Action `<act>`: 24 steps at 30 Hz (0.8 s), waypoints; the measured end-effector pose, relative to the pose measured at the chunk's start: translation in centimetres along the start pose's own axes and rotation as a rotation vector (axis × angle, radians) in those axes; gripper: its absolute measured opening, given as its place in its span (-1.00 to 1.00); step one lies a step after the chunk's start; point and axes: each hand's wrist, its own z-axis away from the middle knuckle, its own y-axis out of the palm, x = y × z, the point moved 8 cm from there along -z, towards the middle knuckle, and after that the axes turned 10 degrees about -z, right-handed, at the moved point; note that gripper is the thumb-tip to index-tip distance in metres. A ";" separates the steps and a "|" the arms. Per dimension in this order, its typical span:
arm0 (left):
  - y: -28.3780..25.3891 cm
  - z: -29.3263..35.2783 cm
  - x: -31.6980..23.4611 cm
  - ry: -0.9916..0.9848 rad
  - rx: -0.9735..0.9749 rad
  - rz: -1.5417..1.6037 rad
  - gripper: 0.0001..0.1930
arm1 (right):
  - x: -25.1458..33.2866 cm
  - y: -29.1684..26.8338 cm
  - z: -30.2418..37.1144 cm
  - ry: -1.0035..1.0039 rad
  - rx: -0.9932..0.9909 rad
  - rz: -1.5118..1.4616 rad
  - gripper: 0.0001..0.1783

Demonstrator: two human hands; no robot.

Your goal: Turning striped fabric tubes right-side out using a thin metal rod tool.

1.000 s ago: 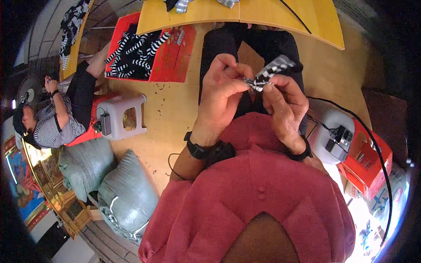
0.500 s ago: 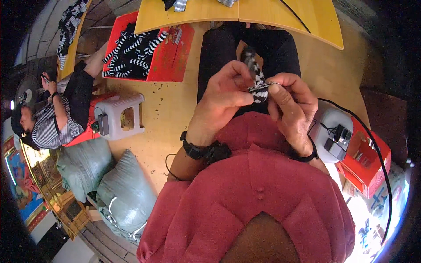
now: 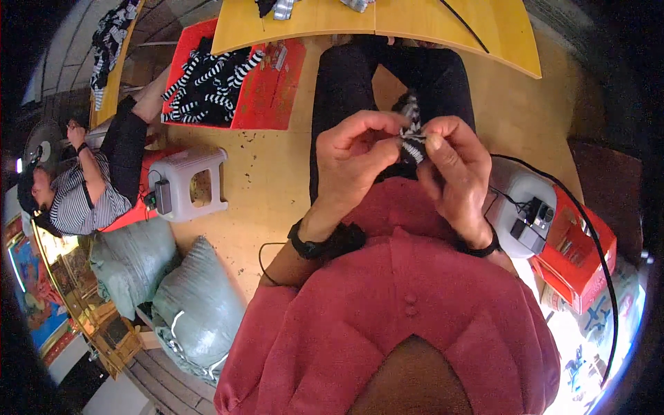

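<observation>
Since a moment ago, the right hand (image 3: 460, 162) has shifted slightly toward the left hand (image 3: 351, 153), and the far end of the small black-and-white striped cloth (image 3: 413, 151) sits lower. Both hands pinch the cloth between thumb and fingers, over the person's dark trousers (image 3: 344, 86). From here it looks light, soft and unlikely to break; its edge seems best held by fingertips. A red box (image 3: 277, 93) of striped pieces (image 3: 216, 86) stands leftward.
</observation>
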 end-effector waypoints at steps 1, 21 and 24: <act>-0.2 0.0 0.5 -0.057 -0.024 0.117 -0.87 | -0.2 -0.1 0.1 0.000 0.001 -0.001 -0.90; 1.1 0.2 2.2 -0.292 0.241 0.576 -0.80 | 1.1 -0.3 -0.6 -0.278 -0.012 0.097 -0.91; -0.4 -0.4 1.9 -0.178 0.083 0.378 -0.78 | 1.6 0.2 -0.1 -0.318 0.011 0.234 -0.90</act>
